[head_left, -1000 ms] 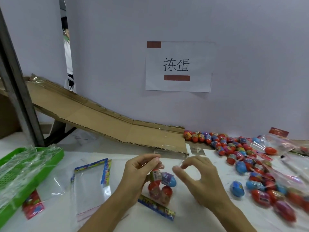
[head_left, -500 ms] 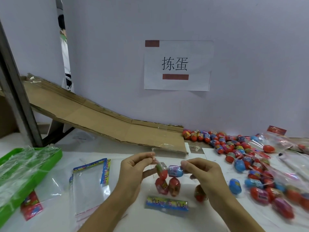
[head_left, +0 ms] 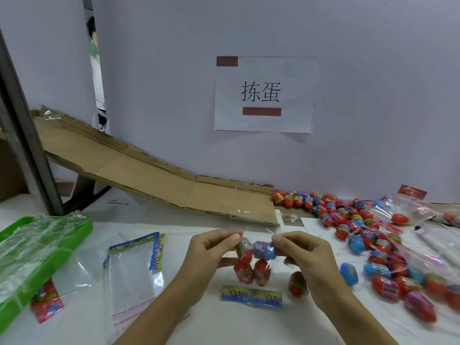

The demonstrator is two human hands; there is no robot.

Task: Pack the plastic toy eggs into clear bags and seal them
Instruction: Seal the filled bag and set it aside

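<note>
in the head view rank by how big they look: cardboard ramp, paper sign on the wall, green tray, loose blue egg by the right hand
1. cardboard ramp
2. paper sign
3. green tray, cut off by the frame edge, so its rank against the sign is unsure
4. loose blue egg

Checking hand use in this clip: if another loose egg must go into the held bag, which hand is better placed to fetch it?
Probably the right hand: the loose red and blue plastic eggs lie on its side, while the left hand can keep pinching the clear bag.
</note>
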